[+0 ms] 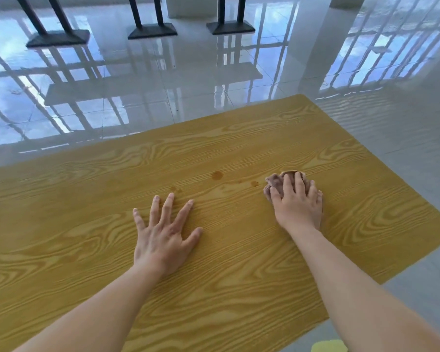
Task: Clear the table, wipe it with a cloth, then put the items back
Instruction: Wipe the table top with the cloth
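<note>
A yellow wood-grain table (pixel 87 224) fills the lower view. My right hand (pixel 299 203) presses down on a crumpled brown cloth (pixel 277 182) at the table's right middle, fingers curled over it. My left hand (pixel 163 235) lies flat on the tabletop with fingers spread, holding nothing. Brown liquid stains (pixel 217 175) mark the wood just left of the cloth, with smaller drops (pixel 254 183) closer to it.
Glossy white floor tiles (pixel 163 85) surround the table. Three black table bases (pixel 59 38) stand at the far side. A pale yellow object (pixel 329 346) shows at the bottom edge near my right arm. The table's right edge (pixel 391 189) runs diagonally.
</note>
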Demonstrator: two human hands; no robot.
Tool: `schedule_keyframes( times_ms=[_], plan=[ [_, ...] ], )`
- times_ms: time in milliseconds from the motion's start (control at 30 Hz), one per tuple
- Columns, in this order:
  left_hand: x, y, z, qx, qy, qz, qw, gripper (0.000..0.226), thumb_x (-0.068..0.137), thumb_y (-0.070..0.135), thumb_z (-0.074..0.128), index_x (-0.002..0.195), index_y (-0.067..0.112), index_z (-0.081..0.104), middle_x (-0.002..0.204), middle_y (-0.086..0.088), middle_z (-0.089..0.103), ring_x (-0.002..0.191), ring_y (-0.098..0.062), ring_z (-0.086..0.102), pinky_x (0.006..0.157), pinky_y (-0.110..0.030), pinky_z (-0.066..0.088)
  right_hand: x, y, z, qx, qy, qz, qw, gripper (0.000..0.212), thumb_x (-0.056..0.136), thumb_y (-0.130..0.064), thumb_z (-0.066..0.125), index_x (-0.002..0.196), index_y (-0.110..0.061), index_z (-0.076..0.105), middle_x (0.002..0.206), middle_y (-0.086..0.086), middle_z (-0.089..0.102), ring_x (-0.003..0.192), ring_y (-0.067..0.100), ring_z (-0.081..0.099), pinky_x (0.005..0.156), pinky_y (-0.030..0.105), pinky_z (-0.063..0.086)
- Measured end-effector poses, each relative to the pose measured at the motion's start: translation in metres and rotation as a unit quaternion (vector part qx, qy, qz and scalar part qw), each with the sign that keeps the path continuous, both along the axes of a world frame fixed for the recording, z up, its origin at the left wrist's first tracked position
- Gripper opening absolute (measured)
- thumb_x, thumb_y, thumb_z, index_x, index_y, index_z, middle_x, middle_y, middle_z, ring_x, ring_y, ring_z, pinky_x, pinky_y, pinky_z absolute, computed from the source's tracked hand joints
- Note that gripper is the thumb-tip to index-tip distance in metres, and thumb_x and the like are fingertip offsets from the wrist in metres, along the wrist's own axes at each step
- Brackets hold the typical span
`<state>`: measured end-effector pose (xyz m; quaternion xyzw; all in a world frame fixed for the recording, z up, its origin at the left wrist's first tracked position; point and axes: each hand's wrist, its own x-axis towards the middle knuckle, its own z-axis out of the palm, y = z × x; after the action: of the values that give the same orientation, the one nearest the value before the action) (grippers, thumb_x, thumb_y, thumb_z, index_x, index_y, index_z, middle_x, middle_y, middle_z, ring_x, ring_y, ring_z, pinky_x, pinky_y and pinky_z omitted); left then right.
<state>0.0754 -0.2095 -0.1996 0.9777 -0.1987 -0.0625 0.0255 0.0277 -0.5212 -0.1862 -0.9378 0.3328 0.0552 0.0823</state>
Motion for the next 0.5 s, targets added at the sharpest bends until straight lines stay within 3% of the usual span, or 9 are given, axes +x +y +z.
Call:
schedule_keyframes(
  times_ms=[67, 200, 267, 433, 500],
  plan=[
    [0.001, 0.001, 0.001, 0.003, 0.002, 0.0, 1.0, 0.077, 0.078, 0.087, -0.009, 0.149, 0.057, -0.015, 0.167, 0.006, -0.014, 0.15, -0.023, -0.027, 0.114, -0.065, -0.016, 0.006, 0.022, 0.002, 0.007, -0.002, 0.015, 1.0, 0.073, 0.095, -0.067, 0.003, 0.159, -0.032, 0.007, 0.167, -0.003, -0.005, 0.152, 0.033, -0.005, 0.122, 0.051, 0.0],
    [0.0, -0.001, 0.002, 0.002, -0.001, 0.002, 1.0, 0.078, 0.078, 0.087, -0.008, 0.15, 0.055, -0.016, 0.167, 0.006, -0.014, 0.15, -0.024, -0.027, 0.114, -0.065, -0.016, -0.058, 0.06, -0.007, -0.021, -0.039, 0.245, 0.968, 0.069, 0.098, -0.07, 0.01, 0.157, -0.035, 0.017, 0.166, -0.008, 0.008, 0.152, 0.029, 0.006, 0.123, 0.046, 0.007],
    [0.001, -0.002, 0.001, 0.001, 0.003, 0.004, 1.0, 0.079, 0.079, 0.087, -0.006, 0.15, 0.054, -0.015, 0.166, 0.006, -0.015, 0.149, -0.024, -0.027, 0.113, -0.065, -0.016, -0.067, 0.043, -0.008, -0.029, -0.02, 0.278, 0.96, 0.069, 0.098, -0.07, 0.012, 0.156, -0.035, 0.021, 0.166, -0.008, 0.013, 0.152, 0.026, 0.01, 0.122, 0.044, 0.01],
    [0.001, -0.002, 0.001, -0.009, -0.004, 0.005, 1.0, 0.078, 0.08, 0.087, -0.002, 0.151, 0.055, -0.012, 0.167, 0.006, -0.011, 0.15, -0.024, -0.025, 0.114, -0.065, -0.017, 0.013, 0.0, 0.0, -0.014, 0.006, 0.06, 0.998, 0.076, 0.093, -0.072, 0.002, 0.158, -0.033, 0.01, 0.167, -0.006, -0.001, 0.152, 0.029, -0.001, 0.123, 0.048, 0.003],
    [0.001, -0.001, 0.0, -0.014, -0.005, 0.007, 1.0, 0.078, 0.081, 0.087, 0.001, 0.151, 0.055, -0.009, 0.167, 0.007, -0.009, 0.151, -0.022, -0.024, 0.114, -0.064, -0.018, 0.034, 0.01, 0.004, 0.008, 0.008, 0.033, 0.999, 0.075, 0.094, -0.07, 0.004, 0.158, -0.032, 0.008, 0.167, -0.005, -0.005, 0.152, 0.031, -0.006, 0.123, 0.049, 0.001]
  ],
)
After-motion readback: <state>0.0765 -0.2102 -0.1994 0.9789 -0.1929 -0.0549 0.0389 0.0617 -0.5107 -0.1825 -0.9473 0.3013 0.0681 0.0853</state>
